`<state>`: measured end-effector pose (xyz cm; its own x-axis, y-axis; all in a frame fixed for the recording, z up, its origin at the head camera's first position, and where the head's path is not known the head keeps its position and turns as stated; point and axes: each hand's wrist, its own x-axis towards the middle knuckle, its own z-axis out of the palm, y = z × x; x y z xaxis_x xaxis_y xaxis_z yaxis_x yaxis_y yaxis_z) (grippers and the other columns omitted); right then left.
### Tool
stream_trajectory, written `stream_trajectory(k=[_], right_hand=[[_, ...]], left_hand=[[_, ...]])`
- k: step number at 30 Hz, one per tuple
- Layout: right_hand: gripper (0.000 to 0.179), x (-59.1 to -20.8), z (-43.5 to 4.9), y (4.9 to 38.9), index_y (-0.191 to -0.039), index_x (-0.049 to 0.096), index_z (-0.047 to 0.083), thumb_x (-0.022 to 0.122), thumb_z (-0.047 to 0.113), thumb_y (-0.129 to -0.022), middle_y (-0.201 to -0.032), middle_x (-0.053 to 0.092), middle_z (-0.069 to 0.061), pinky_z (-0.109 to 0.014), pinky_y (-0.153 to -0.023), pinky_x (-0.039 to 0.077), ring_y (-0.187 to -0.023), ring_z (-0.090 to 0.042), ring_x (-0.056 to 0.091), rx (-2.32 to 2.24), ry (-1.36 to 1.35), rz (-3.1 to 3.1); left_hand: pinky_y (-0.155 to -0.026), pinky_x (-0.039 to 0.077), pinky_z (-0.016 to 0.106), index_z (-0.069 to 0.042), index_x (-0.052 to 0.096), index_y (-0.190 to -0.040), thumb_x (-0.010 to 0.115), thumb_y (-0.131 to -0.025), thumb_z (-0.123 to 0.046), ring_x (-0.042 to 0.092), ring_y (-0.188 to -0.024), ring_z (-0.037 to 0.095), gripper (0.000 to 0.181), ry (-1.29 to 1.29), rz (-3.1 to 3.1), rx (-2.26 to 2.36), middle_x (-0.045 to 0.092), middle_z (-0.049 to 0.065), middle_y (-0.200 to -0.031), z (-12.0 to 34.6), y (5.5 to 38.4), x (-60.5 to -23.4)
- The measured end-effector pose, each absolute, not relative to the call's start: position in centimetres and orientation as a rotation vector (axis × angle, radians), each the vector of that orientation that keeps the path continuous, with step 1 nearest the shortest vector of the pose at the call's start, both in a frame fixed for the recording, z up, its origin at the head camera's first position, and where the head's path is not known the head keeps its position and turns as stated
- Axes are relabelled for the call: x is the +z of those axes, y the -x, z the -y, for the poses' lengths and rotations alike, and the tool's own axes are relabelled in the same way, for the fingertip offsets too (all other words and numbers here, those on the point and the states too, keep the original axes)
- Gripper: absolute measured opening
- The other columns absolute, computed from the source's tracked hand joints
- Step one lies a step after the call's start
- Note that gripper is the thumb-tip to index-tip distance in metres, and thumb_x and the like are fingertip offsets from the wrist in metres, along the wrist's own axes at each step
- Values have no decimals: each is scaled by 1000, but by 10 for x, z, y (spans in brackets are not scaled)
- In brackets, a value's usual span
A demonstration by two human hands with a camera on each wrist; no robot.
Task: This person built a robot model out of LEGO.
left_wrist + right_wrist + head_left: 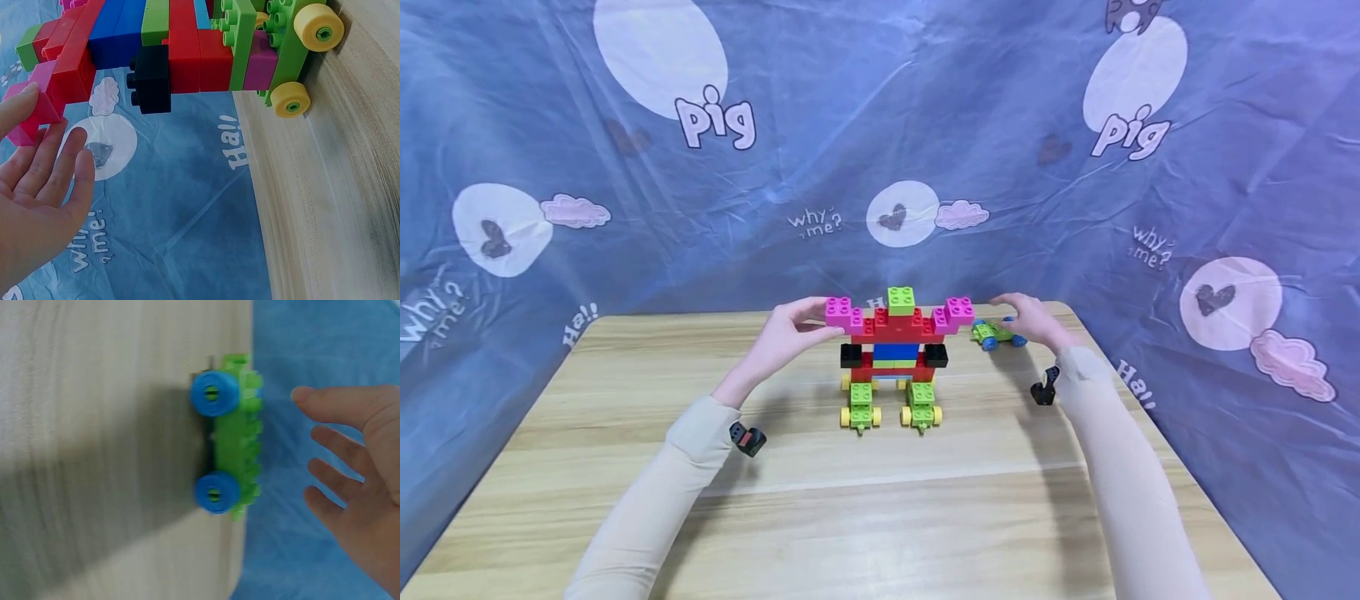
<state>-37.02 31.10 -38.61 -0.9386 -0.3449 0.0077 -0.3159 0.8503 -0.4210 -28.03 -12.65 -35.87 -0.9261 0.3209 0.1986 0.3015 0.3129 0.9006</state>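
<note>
A robot-like figure of toy building blocks (896,351) stands upright on wheeled green feet. Its body is red and blue, with black blocks at the sides, pink arms and a green head. My left hand (790,333) pinches the pink block arm (47,94) on the left, thumb on one face and fingers against another. Over to the right, my right hand (1033,318) hovers above a green toy car base (994,332) with blue wheels. In the right wrist view, a gap separates its spread fingers (334,481) from the studs of that base.
The wooden table (880,517) carries the figure and the car base near its far edge. A blue printed cloth (820,167) hangs behind and along both sides. Small black wrist cameras (747,438) sit on both cuffs.
</note>
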Motion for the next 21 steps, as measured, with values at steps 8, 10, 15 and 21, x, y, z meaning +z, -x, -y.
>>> stream_trajectory(k=[8,10,15,21], right_hand=[[55,-407,-316,370,-137,49,-11,65,0,-85,-139,51,-35,-64,-110,38,-128,-52,48,-601,559,-2926],[53,-411,-318,369,-133,52,-13,65,-2,-83,-133,55,-36,-63,-106,42,-120,-51,54,-589,576,-2946],[50,-419,-319,369,-129,56,-12,64,-3,-80,-126,60,-35,-62,-104,45,-114,-51,58,-532,571,-2992],[45,-424,-317,371,-126,60,-8,66,2,-83,-127,62,-32,-61,-106,44,-119,-51,56,-460,519,-3039]], left_hand=[[-93,59,39,-11,60,-135,76,-88,-23,68,-113,31,51,-597,-2520,1743,67,13,-129,126,281,-361],[-93,59,39,-11,60,-135,76,-88,-23,68,-113,31,50,-602,-2515,1745,68,13,-129,126,281,-362],[-93,60,38,-12,61,-134,76,-88,-24,68,-112,30,49,-618,-2521,1752,68,12,-128,126,281,-362],[-93,60,36,-13,61,-134,75,-89,-27,68,-112,28,49,-636,-2544,1741,68,11,-127,127,281,-362]])
